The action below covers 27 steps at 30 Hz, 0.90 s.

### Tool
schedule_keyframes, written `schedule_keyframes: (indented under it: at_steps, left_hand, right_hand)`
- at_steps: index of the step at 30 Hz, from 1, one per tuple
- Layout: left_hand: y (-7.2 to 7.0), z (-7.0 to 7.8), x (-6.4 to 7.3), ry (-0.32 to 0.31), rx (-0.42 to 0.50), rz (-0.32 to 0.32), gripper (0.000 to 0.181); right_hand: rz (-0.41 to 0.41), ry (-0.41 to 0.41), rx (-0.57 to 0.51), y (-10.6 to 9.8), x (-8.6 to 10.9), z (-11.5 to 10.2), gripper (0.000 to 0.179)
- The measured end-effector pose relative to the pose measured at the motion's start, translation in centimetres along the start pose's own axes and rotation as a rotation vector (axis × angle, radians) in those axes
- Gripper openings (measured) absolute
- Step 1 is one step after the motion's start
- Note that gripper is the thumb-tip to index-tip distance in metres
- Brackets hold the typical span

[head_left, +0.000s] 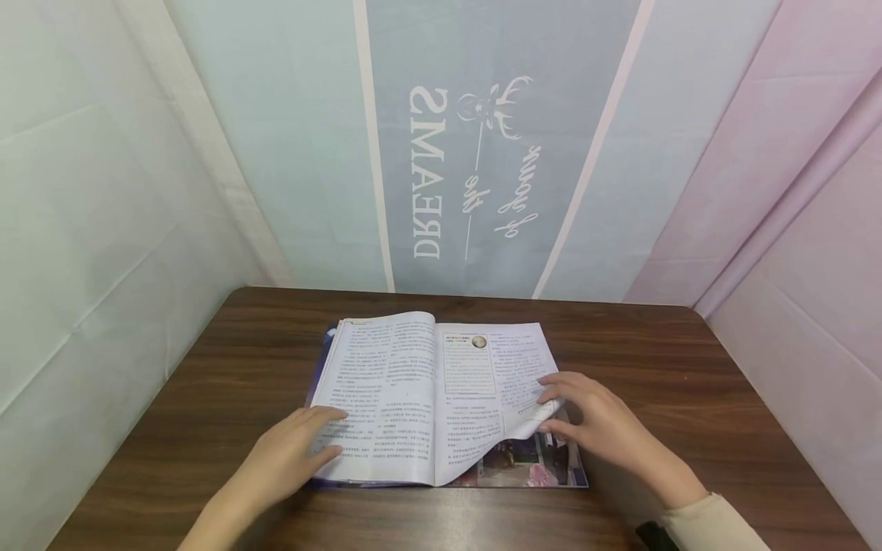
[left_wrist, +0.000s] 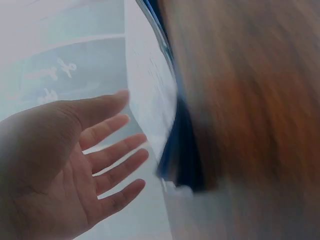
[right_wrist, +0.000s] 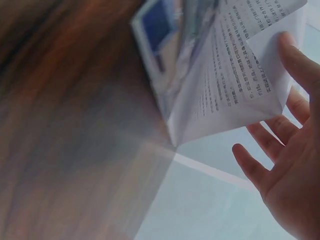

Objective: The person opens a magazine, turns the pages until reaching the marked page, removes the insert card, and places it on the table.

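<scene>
An open magazine (head_left: pixel 386 367) lies on the table, its left and right pages full of dense print. My right hand (head_left: pixel 592 413) pinches the lower outer corner of the right page (right_wrist: pixel 235 85), thumb on one side and fingers behind it. That corner is lifted and curled inward, which bares a colour photo page (head_left: pixel 527 463) underneath. My left hand (head_left: pixel 292 451) is at the outer edge of the left page, its fingers spread and loosely bent. In the left wrist view that hand (left_wrist: pixel 75 160) grips nothing; whether its fingertips touch the paper I cannot tell.
The dark wood-grain table (head_left: pixel 207 428) extends around the magazine. Behind it hangs a grey-blue curtain (head_left: pixel 475 176) with white lettering and a deer head. Pale fabric walls (head_left: pixel 89 229) stand at both sides.
</scene>
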<state>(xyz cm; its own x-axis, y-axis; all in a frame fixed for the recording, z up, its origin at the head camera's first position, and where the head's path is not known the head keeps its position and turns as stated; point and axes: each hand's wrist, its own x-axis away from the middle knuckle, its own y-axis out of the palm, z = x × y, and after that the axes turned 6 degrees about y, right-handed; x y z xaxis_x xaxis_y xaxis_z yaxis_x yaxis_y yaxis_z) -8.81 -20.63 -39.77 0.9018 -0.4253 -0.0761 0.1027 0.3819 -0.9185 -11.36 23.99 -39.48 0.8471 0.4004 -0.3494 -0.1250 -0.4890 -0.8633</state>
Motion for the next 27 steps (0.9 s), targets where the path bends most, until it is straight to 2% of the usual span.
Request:
schedule_keyframes:
  at_steps: [6,13,18,24,27]
  left_hand:
    - [0.8,2.8,-1.5,0.012,0.051,0.031,0.034]
    - [2.1,6.0,-2.7,0.178,0.108,0.048,0.034]
    - [2.4,8.2,-3.7,0.246,0.168,0.055,0.042]
    - [2.6,10.2,-4.6,0.346,0.213,0.159,0.053]
    - [2.8,10.9,-4.9,0.374,0.233,0.204,0.055]
  right_hand:
    - [0.046,-0.019,-0.023,-0.3,-1.3,-1.2,0.035]
    - [0.090,-0.029,-0.044,-0.3,-2.8,-3.1,0.035]
    - [0.134,-0.062,-0.050,-0.4,-3.8,-4.3,0.036]
    - [0.164,-0.093,-0.043,-0.3,-4.6,-5.7,0.038]
    - [0.167,-0.102,-0.015,-0.3,-5.0,-6.4,0.038]
